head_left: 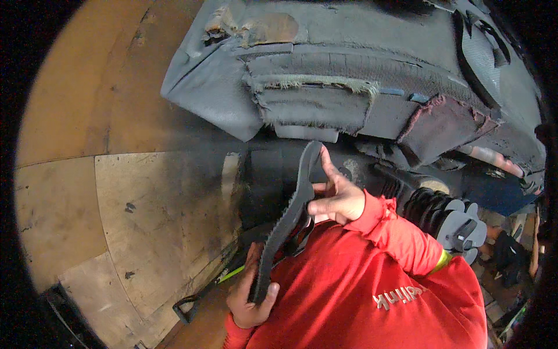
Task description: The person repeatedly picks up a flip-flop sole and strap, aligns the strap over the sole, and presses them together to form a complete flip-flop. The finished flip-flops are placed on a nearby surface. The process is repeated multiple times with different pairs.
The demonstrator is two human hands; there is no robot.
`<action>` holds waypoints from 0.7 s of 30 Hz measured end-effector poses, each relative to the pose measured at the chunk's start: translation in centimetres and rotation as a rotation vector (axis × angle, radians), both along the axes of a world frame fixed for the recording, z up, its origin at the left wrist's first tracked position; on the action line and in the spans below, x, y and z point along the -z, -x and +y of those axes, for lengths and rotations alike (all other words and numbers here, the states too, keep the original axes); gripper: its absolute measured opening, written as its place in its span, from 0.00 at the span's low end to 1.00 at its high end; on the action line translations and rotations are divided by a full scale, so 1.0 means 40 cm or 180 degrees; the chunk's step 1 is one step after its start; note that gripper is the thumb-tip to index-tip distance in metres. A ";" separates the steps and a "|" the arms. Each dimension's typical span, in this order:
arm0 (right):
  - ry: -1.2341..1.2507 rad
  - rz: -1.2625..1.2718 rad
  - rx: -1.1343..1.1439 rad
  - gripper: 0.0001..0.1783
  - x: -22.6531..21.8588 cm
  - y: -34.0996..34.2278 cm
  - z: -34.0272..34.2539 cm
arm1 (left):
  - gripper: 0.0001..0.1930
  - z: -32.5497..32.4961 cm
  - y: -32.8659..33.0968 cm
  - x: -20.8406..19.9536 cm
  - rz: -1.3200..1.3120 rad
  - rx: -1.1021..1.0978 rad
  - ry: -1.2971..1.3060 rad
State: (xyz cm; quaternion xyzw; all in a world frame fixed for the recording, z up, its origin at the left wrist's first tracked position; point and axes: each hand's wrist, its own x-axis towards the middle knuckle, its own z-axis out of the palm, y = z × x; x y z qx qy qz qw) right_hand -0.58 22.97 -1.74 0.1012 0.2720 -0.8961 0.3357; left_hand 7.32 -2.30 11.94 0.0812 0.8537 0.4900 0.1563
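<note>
Both my hands hold a dark grey sandal (285, 224) up in front of my red top, its side edge toward me. The edge of its sole is ridged, and dark strap-like parts show beside it. My left hand (251, 296) grips the lower end, thumb on one side and fingers on the other. Around the middle and upper part, my right hand (340, 198) is closed on it, with one finger stretched up to the top end. The sandal's far face is hidden.
Ahead stands a worn, padded grey bench (354, 46) with frayed cloth patches. Another sandal (479, 55) lies on it at the far right. To my right is a stack of grey sandals (456, 224). Wooden boards (157, 215) lie at the left.
</note>
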 end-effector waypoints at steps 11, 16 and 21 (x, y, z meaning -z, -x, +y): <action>0.1455 -0.0367 0.0544 0.19 0.363 0.096 -0.056 | 0.25 0.196 0.298 0.148 0.1060 0.0661 0.0442; 0.0925 -0.1399 0.0654 0.32 0.345 0.016 0.006 | 0.21 0.293 0.375 0.227 -0.0273 0.0344 0.0190; -0.0058 -0.1698 0.0451 0.42 0.216 0.019 0.114 | 0.21 0.261 0.331 0.245 -0.0754 -0.0460 -0.1244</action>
